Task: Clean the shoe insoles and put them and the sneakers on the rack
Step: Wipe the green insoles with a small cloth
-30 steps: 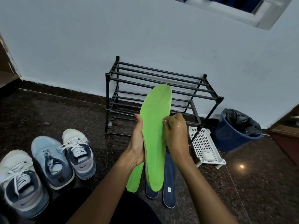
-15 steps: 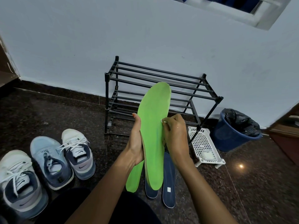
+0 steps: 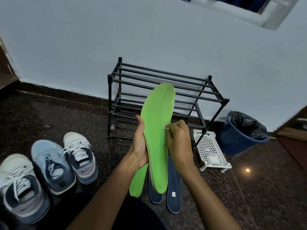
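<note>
My left hand grips a long green insole by its left edge and holds it upright in front of me. My right hand pinches a small white wipe against the insole's right edge. On the floor below lie another green insole and two dark blue insoles, partly hidden by the held one. Three sneakers stand at the left: a white and navy one, a light blue one and a white and grey one. The black two-tier rack stands bare against the wall.
A white perforated plastic tray with a small white pad in it lies right of the rack's front leg. A blue bin lined with a black bag stands at the right. The floor is dark polished granite.
The green insole and both hands have shifted very slightly; my right hand keeps the wipe at the insole's right edge. Nothing else has moved.
</note>
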`<state>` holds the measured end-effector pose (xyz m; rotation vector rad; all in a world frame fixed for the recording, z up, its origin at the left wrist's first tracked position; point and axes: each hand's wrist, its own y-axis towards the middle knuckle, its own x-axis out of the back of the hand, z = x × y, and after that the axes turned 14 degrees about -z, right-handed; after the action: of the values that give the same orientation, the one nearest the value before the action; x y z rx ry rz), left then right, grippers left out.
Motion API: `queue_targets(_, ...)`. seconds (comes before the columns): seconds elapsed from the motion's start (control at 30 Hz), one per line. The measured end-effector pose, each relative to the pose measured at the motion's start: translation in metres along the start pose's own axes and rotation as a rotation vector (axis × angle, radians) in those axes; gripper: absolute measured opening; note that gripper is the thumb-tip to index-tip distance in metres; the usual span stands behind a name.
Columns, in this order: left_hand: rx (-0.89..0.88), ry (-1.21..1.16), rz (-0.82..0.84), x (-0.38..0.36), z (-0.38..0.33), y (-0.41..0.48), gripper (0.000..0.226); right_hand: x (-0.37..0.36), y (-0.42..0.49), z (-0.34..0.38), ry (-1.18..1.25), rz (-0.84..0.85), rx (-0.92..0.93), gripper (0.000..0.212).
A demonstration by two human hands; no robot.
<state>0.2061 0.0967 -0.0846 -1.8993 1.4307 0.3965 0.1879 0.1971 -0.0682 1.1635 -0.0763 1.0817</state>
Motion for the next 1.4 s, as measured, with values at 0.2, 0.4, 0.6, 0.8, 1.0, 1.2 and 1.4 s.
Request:
queue_targets(0.2, -0.008, -0.029, -0.018, 0.003, -0.001, 0.002, 0.081, -0.003, -0.013, 0.008, 0.02, 0.017, 0.05, 0.009)
queue_targets(0.4, -0.02, -0.034, -0.015, 0.002, 0.0, 0.002, 0.08, -0.001, -0.015, 0.008, 0.035, 0.046, 0.065, 0.01)
queue_targets(0.6, 0.0, -0.008, -0.006, 0.0, 0.002, 0.001, 0.081, -0.002, -0.002, -0.002, -0.015, -0.017, 0.004, 0.01)
queue_targets(0.8, -0.027, -0.056, -0.035, 0.005, -0.001, 0.005, 0.081, -0.002, -0.023, 0.013, 0.047, 0.067, 0.078, 0.012)
queue_targets(1.0, -0.01, -0.047, 0.001, 0.002, 0.0, 0.002, 0.08, 0.0, -0.011, 0.004, -0.008, 0.028, 0.044, 0.01)
queue_targets(1.2, -0.014, -0.042, -0.004, 0.003, 0.0, 0.001, 0.081, 0.001, -0.015, 0.007, 0.001, 0.017, 0.04, 0.008)
queue_targets(1.4, -0.031, -0.053, -0.022, 0.004, -0.003, 0.002, 0.081, 0.005, -0.025, 0.014, 0.047, 0.06, 0.076, 0.011)
